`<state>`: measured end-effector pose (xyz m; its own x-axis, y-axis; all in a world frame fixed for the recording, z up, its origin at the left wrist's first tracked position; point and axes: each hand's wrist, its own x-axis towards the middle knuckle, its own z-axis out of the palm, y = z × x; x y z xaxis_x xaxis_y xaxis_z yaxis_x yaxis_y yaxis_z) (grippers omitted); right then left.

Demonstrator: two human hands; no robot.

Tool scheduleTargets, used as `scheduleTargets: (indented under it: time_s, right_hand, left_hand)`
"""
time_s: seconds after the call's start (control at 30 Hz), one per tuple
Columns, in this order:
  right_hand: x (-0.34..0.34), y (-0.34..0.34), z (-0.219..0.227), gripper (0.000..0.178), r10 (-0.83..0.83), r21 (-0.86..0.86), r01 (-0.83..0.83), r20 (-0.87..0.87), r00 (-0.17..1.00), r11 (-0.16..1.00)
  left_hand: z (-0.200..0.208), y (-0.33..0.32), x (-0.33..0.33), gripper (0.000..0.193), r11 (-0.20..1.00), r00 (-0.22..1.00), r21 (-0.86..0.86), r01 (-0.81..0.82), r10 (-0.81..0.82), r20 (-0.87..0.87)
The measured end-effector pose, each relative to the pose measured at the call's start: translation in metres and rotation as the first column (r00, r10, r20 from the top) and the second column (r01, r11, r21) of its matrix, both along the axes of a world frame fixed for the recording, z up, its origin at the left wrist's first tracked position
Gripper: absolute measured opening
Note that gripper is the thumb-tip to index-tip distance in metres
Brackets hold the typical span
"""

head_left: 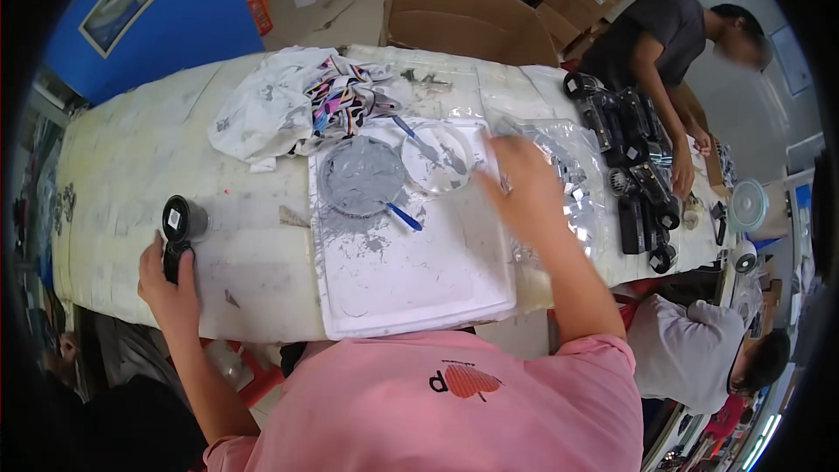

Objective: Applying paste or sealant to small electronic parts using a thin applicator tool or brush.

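Note:
At the left of the table, my left hand (171,287) is wrapped round the handle of a black device with a round head (179,220). My right hand (524,173) is smeared by motion, over the right edge of a white tray (419,288) and beside a clear plastic bag (572,179); I cannot make out anything in its fingers. On the tray stand a round tub of grey paste (358,170) and a white round dish (444,177) smeared with grey. One blue-handled spatula (404,216) rests at the tub, another spatula (415,137) across the dish.
White and patterned cloths (280,105) lie crumpled behind the tray. Several black devices (629,157) are lined up on the right, where a person in dark clothes (655,44) works. A large cardboard box (468,22) stands beyond the table, and another person (690,350) sits at lower right.

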<state>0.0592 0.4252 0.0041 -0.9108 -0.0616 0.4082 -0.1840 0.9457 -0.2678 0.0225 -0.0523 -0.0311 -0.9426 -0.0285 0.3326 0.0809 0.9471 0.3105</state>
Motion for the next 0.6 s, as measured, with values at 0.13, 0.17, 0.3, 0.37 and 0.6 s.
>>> scheduleTargets:
  time_s: [0.13,0.17,0.3,0.37,0.6]
  right_hand:
    - [-0.053,0.114,0.004,0.044,-0.326,0.283,0.383,-0.228,0.918,0.879]
    - [-0.062,0.133,0.007,0.05,-0.454,0.332,0.489,-0.181,0.872,0.807]
    - [-0.068,0.213,-0.011,0.076,-0.753,0.407,0.665,0.093,0.651,0.626]
    - [-0.062,0.246,-0.031,0.082,-0.831,0.502,0.692,0.105,0.547,0.519]
    - [-0.081,0.234,-0.039,0.078,-0.821,0.501,0.685,0.093,0.564,0.528]
  left_hand:
    - [0.018,0.001,0.005,0.057,0.798,0.977,0.565,0.211,-0.154,-0.148]
    - [0.028,0.01,0.004,0.062,0.527,0.966,0.816,0.237,-0.219,-0.139]
    - [0.128,0.095,0.026,0.074,-0.628,0.583,0.778,0.023,-0.624,-0.52]
    - [0.13,0.088,0.039,0.057,-0.685,0.744,0.723,-0.096,-0.531,-0.405]
    - [0.129,0.05,0.054,0.053,-0.59,0.798,0.795,-0.141,-0.543,-0.261]
